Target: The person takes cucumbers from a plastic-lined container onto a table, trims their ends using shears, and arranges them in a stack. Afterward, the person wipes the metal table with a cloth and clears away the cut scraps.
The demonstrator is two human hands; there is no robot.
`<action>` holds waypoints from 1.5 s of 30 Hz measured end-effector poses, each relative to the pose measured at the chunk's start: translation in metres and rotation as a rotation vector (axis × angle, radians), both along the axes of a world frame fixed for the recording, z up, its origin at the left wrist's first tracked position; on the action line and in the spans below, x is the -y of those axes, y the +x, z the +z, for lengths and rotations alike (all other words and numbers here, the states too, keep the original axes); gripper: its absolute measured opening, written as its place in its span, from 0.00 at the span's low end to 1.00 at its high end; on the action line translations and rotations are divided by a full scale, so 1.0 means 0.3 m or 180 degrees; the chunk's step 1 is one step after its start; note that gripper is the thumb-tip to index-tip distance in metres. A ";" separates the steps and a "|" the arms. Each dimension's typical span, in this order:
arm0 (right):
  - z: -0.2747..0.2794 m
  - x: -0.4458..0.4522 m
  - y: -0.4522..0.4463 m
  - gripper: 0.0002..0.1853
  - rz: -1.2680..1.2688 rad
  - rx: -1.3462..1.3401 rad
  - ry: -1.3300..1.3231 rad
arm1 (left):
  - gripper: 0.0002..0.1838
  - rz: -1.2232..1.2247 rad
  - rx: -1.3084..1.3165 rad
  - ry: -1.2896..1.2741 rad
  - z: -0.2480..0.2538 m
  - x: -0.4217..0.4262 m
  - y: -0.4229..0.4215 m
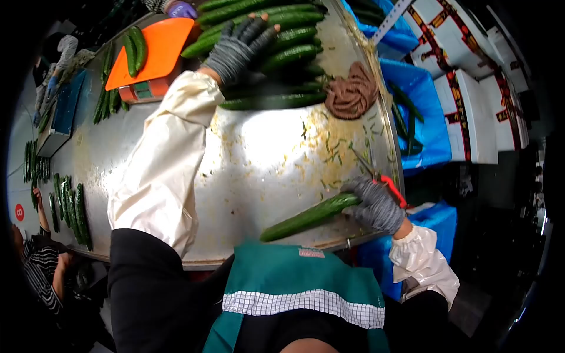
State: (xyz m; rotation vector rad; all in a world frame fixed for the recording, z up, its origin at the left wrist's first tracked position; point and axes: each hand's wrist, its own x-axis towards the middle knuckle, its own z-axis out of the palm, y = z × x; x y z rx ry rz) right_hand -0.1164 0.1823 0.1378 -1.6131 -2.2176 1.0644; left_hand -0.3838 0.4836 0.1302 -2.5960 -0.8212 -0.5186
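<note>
My left hand [241, 48], in a grey glove with bare fingertips, lies with fingers stretched over a pile of long green cucumbers [294, 56] at the far side of the metal table. Close to the near edge, my right hand [378, 206], gloved alike, is closed around one end of a cucumber [309, 218] that lies slanted toward the left. Red-handled scissors [391, 189] are in the same hand, blades pointing away from me; how the fingers hold them is partly hidden. A single cucumber [271, 102] lies at the pile's near side.
A brown cloth [352, 93] and green trimmings [334, 150] lie on the table [159, 235]. Left stands a scale with an orange tray [156, 44] holding two cucumbers. Blue-lined crates [432, 112] and white boxes [462, 112] stand right. Other people work at the left and far side.
</note>
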 end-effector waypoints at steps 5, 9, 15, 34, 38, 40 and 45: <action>0.280 -0.249 0.133 0.20 -0.0644 -0.0289 0.0883 | 0.56 0.0074 0.0121 -0.0243 -0.013 -0.009 -0.001; 0.455 -0.420 0.227 0.18 -0.1536 -0.1135 0.1435 | 0.50 -0.0077 0.0092 -0.0305 0.007 0.004 -0.004; 0.363 -0.874 0.014 0.17 -0.1360 -0.1714 0.1699 | 0.47 -0.0228 0.0336 -0.0303 0.000 0.034 -0.007; -0.204 -0.657 -0.171 0.12 -0.1906 -0.2688 -0.0755 | 0.51 0.0610 -0.0085 -0.0928 0.081 0.054 0.010; -0.266 -0.448 -0.416 0.35 -0.3193 -0.3646 -0.2880 | 0.51 0.0528 0.0029 -0.0810 0.061 0.058 0.012; -0.344 -0.513 -0.467 0.31 -0.3263 -0.4297 -0.2596 | 0.51 0.0512 0.0099 -0.0674 0.053 0.048 0.011; -0.399 -0.666 -0.498 0.30 -0.3546 -0.4917 -0.2458 | 0.51 0.0340 0.0283 -0.0651 0.066 0.051 0.012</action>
